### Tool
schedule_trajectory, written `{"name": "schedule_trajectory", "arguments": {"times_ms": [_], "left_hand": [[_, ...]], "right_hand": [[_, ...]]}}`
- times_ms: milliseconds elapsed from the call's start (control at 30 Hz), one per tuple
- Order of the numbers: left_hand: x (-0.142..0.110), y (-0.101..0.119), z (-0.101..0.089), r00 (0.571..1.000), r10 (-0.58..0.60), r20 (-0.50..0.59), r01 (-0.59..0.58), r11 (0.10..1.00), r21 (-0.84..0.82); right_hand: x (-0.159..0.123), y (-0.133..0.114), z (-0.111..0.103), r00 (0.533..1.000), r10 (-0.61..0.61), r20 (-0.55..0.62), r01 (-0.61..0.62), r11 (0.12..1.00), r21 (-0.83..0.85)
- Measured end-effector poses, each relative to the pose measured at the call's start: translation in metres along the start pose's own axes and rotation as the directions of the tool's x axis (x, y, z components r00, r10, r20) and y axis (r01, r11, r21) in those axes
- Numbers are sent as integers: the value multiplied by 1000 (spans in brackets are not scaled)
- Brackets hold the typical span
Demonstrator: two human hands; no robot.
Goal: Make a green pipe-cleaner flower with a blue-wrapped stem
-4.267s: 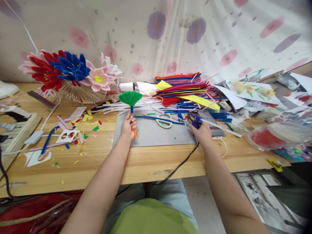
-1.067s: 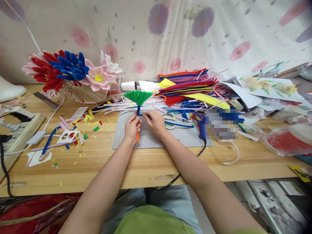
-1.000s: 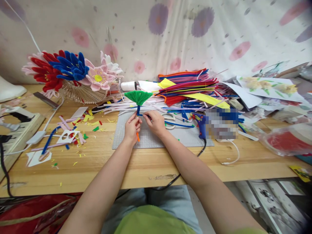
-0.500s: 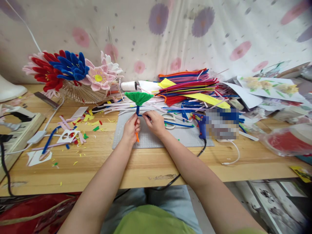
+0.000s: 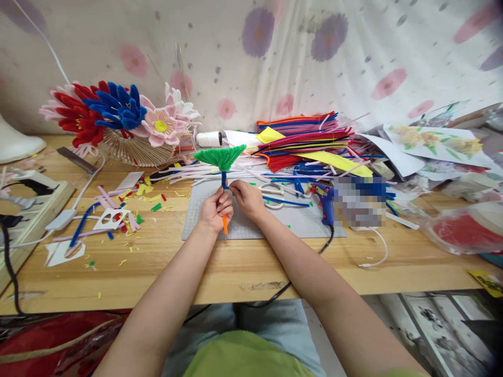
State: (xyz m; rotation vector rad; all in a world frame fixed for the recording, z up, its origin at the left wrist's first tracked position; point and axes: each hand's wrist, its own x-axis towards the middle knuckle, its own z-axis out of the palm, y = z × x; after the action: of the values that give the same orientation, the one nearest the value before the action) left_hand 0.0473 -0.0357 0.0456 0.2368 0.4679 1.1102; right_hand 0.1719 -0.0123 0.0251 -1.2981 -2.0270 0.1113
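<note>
My left hand is closed around the stem of a pipe-cleaner flower, held upright above the grey mat. Its top is a green fan-shaped piece, and a blue pipe cleaner wraps the stem just beneath. The orange lower end sticks out below my fist. My right hand is closed in a pinch on the blue pipe cleaner beside the stem. Its fingertips partly hide the pinched stretch. A longer blue pipe cleaner lies past my right hand, across white-handled scissors.
A blue glue gun stands right of the mat. Bundles of coloured pipe cleaners lie behind. A fan-shaped holder with fuzzy flowers stands back left. Scraps and a power strip lie at left.
The green top has turned and tilted slightly, and the stem has rotated in my left hand. More of the orange end shows. My right hand stays close beside the stem.
</note>
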Motion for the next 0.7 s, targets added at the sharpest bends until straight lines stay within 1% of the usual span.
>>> {"name": "schedule_trajectory", "arguments": {"times_ms": [133,267,400,500,600,700], "left_hand": [[0,0,-1,1000,-6,28,6,1000,-17],[0,2,-1,999,-9,51,11,999,-42],[-1,2,3,999,-21,33,21,1000,-19],[-3,3,5,999,-32,15,32,999,11],[-4,3,6,999,-40,-14,41,998,47],[-4,4,6,998,-58,8,58,998,-15]], "right_hand": [[0,0,0,1000,9,4,-9,1000,-7],[0,-1,-2,999,41,-28,-41,999,17],[-1,-4,-5,992,98,-84,-92,993,69],[-1,-5,-8,986,116,-118,-107,991,81],[-1,-3,-9,984,101,-144,-93,994,62],[-1,-1,-10,982,57,-178,-53,998,30]]}}
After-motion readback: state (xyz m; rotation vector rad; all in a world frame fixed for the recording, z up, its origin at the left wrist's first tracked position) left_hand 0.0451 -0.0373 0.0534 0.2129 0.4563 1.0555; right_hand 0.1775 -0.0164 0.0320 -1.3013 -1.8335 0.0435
